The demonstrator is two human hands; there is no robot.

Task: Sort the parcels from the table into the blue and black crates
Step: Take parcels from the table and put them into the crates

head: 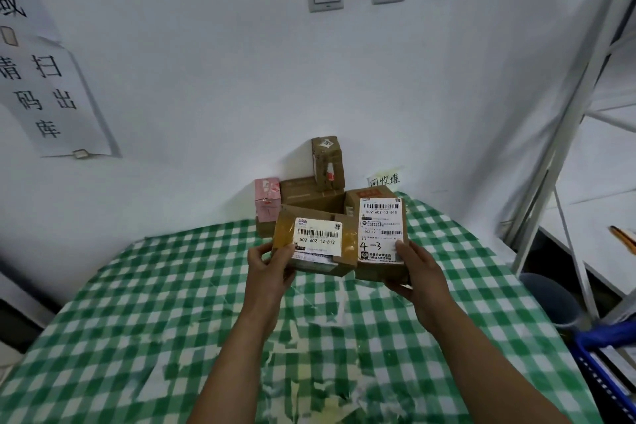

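I hold two cardboard parcels up above the green checked table (155,303). My left hand (270,268) grips the left end of a flat brown parcel (344,260) with a white barcode label. My right hand (418,272) grips the lower right corner of a brown parcel marked "4-3" (382,231). The two parcels touch side by side. Behind them, against the wall, stand a pink box (266,200), a wide brown box (309,194) and a small upright brown box (327,162). A corner of the blue crate (605,365) shows at the right edge.
A white metal shelf frame (564,134) rises on the right, with a grey bin (550,299) on the floor beside it. A paper sign (48,93) hangs on the left wall. A handwritten note (384,179) is stuck to the wall behind the boxes.
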